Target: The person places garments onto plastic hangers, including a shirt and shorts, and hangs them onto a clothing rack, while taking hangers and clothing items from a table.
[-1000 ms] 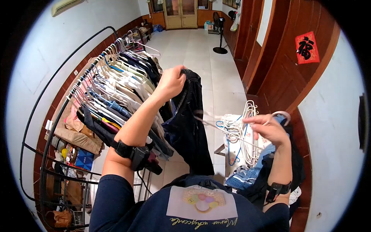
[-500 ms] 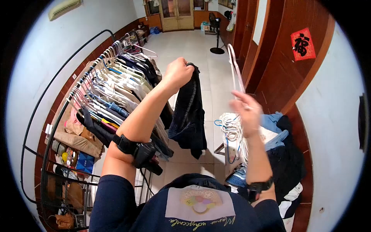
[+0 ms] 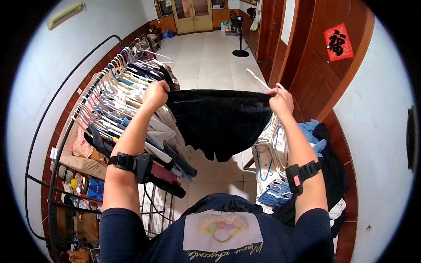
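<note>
A pair of black shorts (image 3: 219,122) hangs stretched out in front of me, its waistband pulled nearly straight. My left hand (image 3: 155,95) is closed on one end of the waistband. At the other end, my right hand (image 3: 281,102) grips the waistband together with a white hanger (image 3: 256,78), which sticks up and to the left above the fist. Part of the hanger is hidden by the hand. Below my right hand, a pile of spare hangers (image 3: 264,158) lies on a bench.
On the left, a black-framed clothes rack (image 3: 72,116) is packed with garments on hangers. Heaped clothes (image 3: 326,173), dark and blue, lie at the right by the wall. A black standing fan (image 3: 240,37) stands farther down the tiled floor (image 3: 204,57).
The black shorts hung from my left hand alone; now both hands spread them by the waistband. My left hand moved left and down, and the hanger in my right hand dropped lower.
</note>
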The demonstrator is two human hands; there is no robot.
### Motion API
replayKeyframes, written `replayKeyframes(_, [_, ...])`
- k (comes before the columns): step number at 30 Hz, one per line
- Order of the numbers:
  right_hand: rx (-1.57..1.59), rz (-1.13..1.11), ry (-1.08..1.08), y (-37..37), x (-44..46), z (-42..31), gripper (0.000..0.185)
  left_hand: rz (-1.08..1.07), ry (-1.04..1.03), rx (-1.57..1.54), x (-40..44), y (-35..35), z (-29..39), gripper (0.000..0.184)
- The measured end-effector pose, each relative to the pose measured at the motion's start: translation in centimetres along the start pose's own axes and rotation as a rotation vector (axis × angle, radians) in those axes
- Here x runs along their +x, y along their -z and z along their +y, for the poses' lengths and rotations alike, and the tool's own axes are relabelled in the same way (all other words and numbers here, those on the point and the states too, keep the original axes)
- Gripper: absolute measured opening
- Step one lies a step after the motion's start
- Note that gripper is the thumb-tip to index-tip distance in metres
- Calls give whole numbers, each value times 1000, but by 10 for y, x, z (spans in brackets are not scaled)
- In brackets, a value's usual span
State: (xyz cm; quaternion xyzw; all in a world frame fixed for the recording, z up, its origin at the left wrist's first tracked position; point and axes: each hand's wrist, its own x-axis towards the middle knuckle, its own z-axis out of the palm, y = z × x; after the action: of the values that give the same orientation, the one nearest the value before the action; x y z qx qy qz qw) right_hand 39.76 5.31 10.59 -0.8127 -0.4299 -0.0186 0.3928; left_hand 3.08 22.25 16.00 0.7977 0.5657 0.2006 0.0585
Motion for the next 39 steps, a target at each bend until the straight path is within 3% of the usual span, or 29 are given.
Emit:
replayKeyframes(2, [-49,-31,-29,9,12,-11,31,45,0,-35,2,-20,-22,26])
replayKeyframes(3, [-54,-47,-27,15,12,-20,31,-40,110,-91,-2,-15,-15,29])
replayKeyframes(8, [-33,-80,-37,23,17,-33,33,-106,90,-198,6,-19,-30,35])
replayKeyframes(11, [-27,-95,-48,23,17,-32,32,-236,257,-639,-3,-12,-22,30])
replayKeyframes(12, [-36,-102,-51,25,17,-31,32,-236,259,-640,-5,-13,-21,30])
replayKeyframes(14, [-31,-117,-25,26,16,-25,32,-325,440,-1005,-5,-14,-18,26])
replayKeyframes(15, [38,-79,27,22,18,-15,32,-324,438,-1006,-5,-13,-19,26])
replayKeyframes(17, [173,-38,97,24,27,2,32,-345,313,-1328,-3,-12,-22,23])
replayKeyframes(18, [391,1,142,23,31,15,33,-351,312,-1328,-10,-4,-12,23])
replayKeyframes(20, [439,164,221,35,17,13,32,78,-160,-1242,-42,23,14,18])
replayKeyframes(21, [175,100,419,12,-11,36,29,-11,-414,-640,-58,-36,-18,17])
replayKeyframes(22, [-7,-73,469,-3,-21,62,28,-86,-632,-18,-75,-91,-50,16])
replayKeyframes(23, [21,-80,436,-1,-26,59,27,-388,-419,-203,-102,-84,-47,17])
replayKeyframes(24, [-40,-274,170,-13,-36,77,27,-634,-211,-374,-100,-67,-39,18])
replayKeyframes(26, [-68,-269,142,-8,-44,69,28,-529,-161,-581,-95,-66,-39,18])
replayKeyframes(27, [65,-348,134,-15,-51,81,28,-636,-60,-441,-88,-32,-13,11])
replayKeyframes(28, [207,-401,143,-19,-47,86,28,-589,-180,-363,-86,-22,-3,14])
replayKeyframes(30, [172,-417,281,-12,-45,79,33,-528,-23,-759,-76,-24,-1,22])
replayKeyframes(31, [235,-461,288,-9,-45,78,36,-523,-26,-751,-73,-21,2,22])
replayKeyframes(33, [484,-521,168,16,-50,59,42,-425,56,-940,-69,-20,8,26])
replayKeyframes(34, [670,-533,42,37,-54,39,45,-424,60,-936,-68,-21,11,26])
replayKeyframes(35, [636,-559,44,43,-55,36,44,-415,45,-930,-66,-24,13,26])
replayKeyframes(36, [873,-644,4,65,-57,27,41,-403,35,-915,-65,-25,14,26])
replayKeyframes(39, [1007,-790,36,87,-64,14,35,-367,-32,-802,-60,-34,17,26])
